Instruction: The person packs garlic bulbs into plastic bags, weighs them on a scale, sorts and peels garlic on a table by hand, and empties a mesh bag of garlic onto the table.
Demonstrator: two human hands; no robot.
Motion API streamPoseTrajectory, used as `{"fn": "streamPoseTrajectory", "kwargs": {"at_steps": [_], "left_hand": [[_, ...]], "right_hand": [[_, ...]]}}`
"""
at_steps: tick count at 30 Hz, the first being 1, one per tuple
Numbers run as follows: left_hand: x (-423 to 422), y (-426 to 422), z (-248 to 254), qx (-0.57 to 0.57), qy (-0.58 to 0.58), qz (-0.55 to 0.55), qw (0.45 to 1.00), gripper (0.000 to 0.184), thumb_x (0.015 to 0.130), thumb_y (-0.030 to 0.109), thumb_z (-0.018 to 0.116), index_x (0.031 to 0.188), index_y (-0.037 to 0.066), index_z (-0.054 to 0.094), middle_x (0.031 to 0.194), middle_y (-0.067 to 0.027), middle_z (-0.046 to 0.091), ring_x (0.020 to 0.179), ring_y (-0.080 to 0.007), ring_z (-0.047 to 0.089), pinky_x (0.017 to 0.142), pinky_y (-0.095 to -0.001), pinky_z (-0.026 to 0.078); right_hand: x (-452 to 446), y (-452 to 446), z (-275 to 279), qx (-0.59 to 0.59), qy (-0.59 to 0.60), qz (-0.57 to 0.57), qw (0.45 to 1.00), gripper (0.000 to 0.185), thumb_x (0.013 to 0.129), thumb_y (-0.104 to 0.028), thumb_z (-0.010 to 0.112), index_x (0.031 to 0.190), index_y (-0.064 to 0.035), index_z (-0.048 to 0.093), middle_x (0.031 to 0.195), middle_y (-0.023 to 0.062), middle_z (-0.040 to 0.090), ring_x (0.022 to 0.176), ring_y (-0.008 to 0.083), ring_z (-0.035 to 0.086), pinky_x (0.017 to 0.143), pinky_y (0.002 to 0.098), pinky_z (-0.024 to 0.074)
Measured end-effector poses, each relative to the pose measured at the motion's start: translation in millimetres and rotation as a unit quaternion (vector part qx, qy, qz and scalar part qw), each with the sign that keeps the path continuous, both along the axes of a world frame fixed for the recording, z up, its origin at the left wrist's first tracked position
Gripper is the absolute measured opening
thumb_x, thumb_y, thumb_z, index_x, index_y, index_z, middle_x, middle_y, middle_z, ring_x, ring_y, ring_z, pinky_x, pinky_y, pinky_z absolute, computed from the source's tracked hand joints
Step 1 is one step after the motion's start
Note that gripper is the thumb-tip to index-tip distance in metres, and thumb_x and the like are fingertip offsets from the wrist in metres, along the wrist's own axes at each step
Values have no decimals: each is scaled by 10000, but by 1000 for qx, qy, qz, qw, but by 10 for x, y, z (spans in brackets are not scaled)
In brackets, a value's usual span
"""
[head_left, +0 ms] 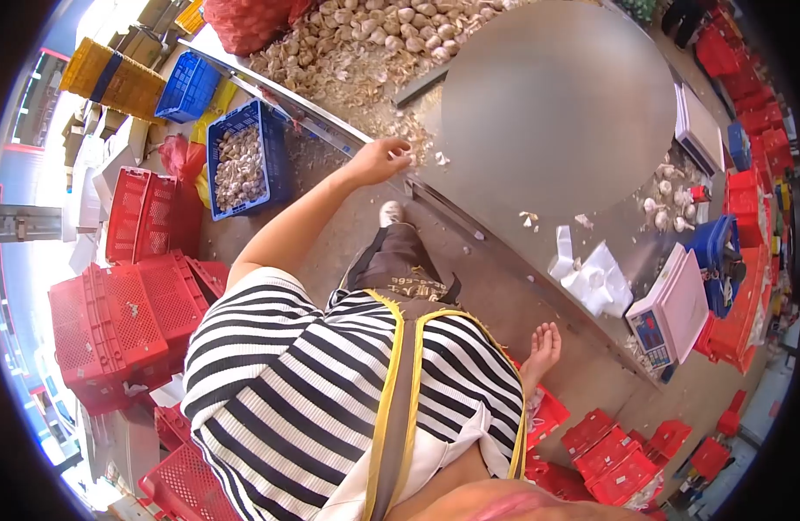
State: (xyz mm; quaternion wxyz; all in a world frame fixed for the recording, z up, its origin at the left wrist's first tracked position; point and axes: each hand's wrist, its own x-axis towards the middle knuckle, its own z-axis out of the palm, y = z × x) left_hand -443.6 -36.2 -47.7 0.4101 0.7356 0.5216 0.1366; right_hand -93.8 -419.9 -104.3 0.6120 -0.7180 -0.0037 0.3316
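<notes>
My left hand [383, 161] hangs over the near edge of the metal work table [504, 239]. Its fingers are loosely curled, a gap shows between them, and I see nothing held. Loose garlic skins [357, 82] lie just beyond it, and a heap of garlic bulbs [400, 26] covers the far part of the table. My right hand [542, 349] is low beside my hip, fingers stretched out and holding nothing. Nearest to it on the table are white plastic bags [595, 280] and a digital scale [669, 313].
A blue crate of garlic [241, 161] stands on the floor at left, near another blue crate [188, 87]. Red crates [126, 321] are stacked on my left, more red crates [613, 456] behind right. A second scale [699, 130] sits farther along. A round blur hides part of the table.
</notes>
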Motion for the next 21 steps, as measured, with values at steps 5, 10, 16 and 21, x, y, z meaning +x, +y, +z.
{"fn": "streamPoseTrajectory", "kwargs": {"at_steps": [5,10,16,21], "left_hand": [[-708,1121,-304,28,-49,67,996,476,824,381,641,1173,59,598,1032,-152,663,925,-252,646,822,-355,506],[-1336,2509,-245,147,12,95,985,503,819,422,629,1151,45,610,1118,-189,625,1055,-316,590,911,-379,451],[-1405,3958,96,203,-29,59,977,528,833,414,627,1180,19,579,1168,-182,594,1076,-318,576,915,-370,449],[-1138,5001,-88,262,2,12,965,603,822,483,611,1222,37,547,1229,-195,543,1124,-345,535,941,-401,434]], "right_hand": [[-231,1053,446,56,-33,28,997,285,931,-153,538,1188,-32,558,1071,77,623,978,162,594,860,281,472],[-904,3159,801,85,-33,260,961,321,918,-153,553,1204,-8,546,1116,112,614,1034,195,590,887,316,472],[-1902,5627,464,99,-130,506,847,432,884,-157,594,1290,-57,486,1226,120,580,1155,231,536,941,338,433],[-2055,6962,183,85,-260,475,836,497,860,-192,605,1320,-69,460,1243,146,570,1167,268,528,971,370,412]]}}
